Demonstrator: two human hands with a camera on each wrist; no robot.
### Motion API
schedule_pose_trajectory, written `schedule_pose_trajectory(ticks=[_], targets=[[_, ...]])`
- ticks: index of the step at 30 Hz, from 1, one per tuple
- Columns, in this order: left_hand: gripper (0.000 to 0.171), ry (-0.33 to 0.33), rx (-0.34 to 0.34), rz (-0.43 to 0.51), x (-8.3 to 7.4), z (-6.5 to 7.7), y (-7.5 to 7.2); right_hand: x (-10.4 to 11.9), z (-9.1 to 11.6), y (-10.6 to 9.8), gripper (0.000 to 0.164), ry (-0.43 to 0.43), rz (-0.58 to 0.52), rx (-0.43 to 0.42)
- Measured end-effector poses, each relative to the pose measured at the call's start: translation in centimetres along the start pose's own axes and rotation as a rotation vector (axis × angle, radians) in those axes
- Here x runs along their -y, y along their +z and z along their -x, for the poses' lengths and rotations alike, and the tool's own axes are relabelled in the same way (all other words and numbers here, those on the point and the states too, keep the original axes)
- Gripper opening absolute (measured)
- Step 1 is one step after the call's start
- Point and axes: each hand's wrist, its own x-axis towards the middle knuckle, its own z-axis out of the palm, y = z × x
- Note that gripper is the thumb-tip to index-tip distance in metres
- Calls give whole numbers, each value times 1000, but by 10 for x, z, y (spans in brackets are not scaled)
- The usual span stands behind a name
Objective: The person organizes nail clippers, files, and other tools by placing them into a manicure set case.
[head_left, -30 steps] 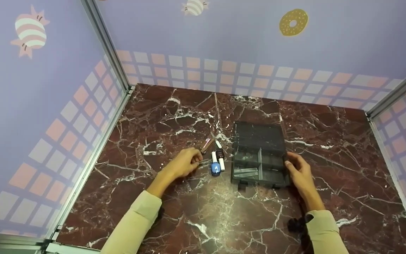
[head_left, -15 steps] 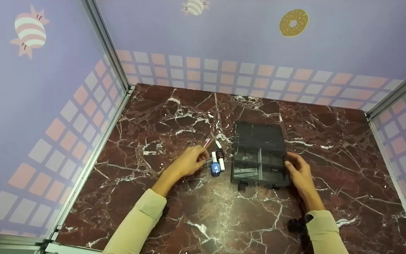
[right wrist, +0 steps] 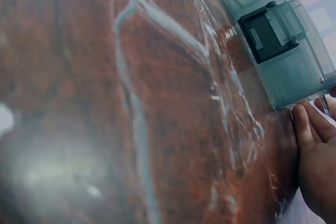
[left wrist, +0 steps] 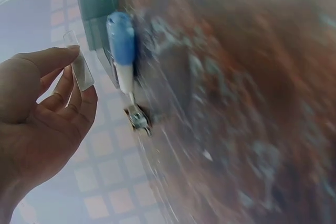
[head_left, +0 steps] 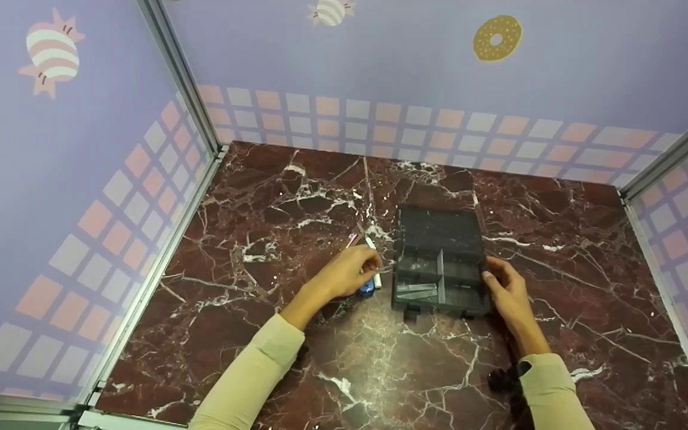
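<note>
Clear plastic made the strip seem light, stiff, best edge-held; left grip pinched it, right grip held the box.

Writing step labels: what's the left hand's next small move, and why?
Probably carry the clear strip right, over the compartmented box: the left hand pinches it just short of the box, similar strips lie inside, near left, and the right hand touches the box's right side.

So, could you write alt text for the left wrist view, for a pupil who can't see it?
A left hand pinches a small clear strip; to its right in view, a white-capped blue nail polish bottle lies on a marbled tabletop near a translucent box.
</note>
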Motion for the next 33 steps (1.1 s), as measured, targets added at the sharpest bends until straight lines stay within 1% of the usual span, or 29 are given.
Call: schedule_pose_trajectory(ticks=[4,7,9,11,13,17,19,21,24,29,33], targets=[[12,50,-4,-16,-10,-9,3,1,-1,1,41,3,12,-10],[13,64,11,-5,-17,-14,6,4,-2,3,41,6,21,-8],[14,60,25,6,-21,-18,9,8,-3,5,41,17,31,-2],[15,57,41,22,-25,-21,12,13,-3,6,43,44,47,1],[16,60,51,37,-29,-25,15,18,-1,6,44,89,38,-6],[16,91,55,37,-37,-34,21,28,3,2,48,177,-41,-13],[16,100,49,24,-39,-37,24,29,3,-1,51,199,-83,9],[16,101,47,21,-41,-40,26,29,2,-3,53,201,-103,39],[16,102,51,33,-44,-44,30,28,1,-5,55,193,-102,77],[15,114,42,23,-45,-51,38,28,2,-7,55,204,-89,97],[14,123,48,32,-47,-53,42,27,3,-7,54,217,-104,91]])
